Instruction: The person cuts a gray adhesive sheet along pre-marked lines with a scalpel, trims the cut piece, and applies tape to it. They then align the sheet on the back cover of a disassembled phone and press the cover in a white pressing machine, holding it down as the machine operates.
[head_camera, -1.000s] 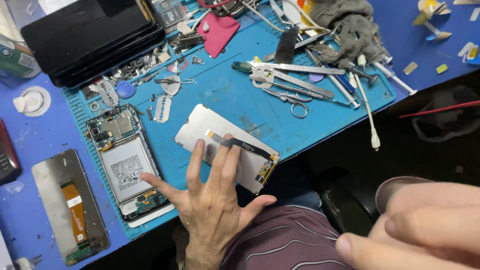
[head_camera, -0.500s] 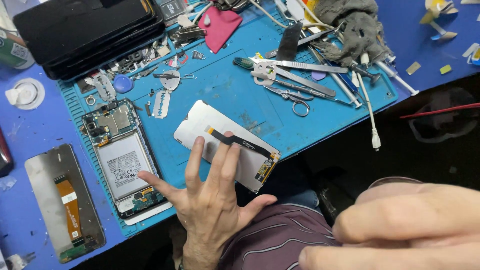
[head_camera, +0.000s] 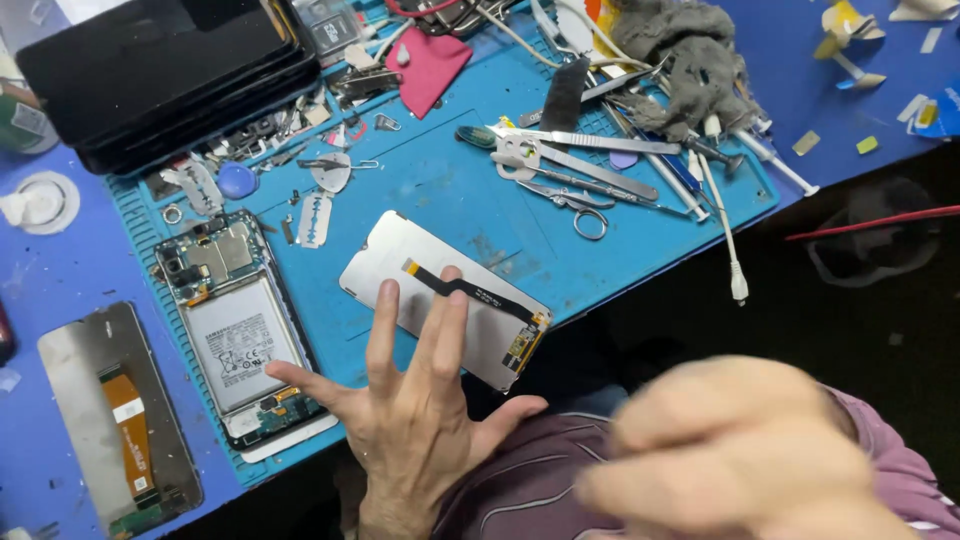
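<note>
My left hand (head_camera: 420, 410) lies flat with its fingers spread. Two fingertips press on a white-backed display panel (head_camera: 465, 315) with a black and orange flex cable, which lies face down at the near edge of the blue work mat (head_camera: 420, 190). The little finger reaches toward an opened phone (head_camera: 235, 335) with its battery and circuit board exposed. My right hand (head_camera: 740, 455) hovers close to the camera at the lower right. It is heavily blurred, and I cannot make out whether it holds anything.
A second display panel (head_camera: 110, 420) lies left of the mat. Stacked black screens (head_camera: 160, 70) sit at the back left. Tweezers, scissors (head_camera: 578, 205), a grey cloth (head_camera: 690, 60), a pink pick (head_camera: 428, 62) and small screws crowd the mat's far side. A red rod (head_camera: 870, 222) lies off the table's edge.
My left hand stays spread on the panel. My right hand has shifted in the foreground and is more blurred than before.
</note>
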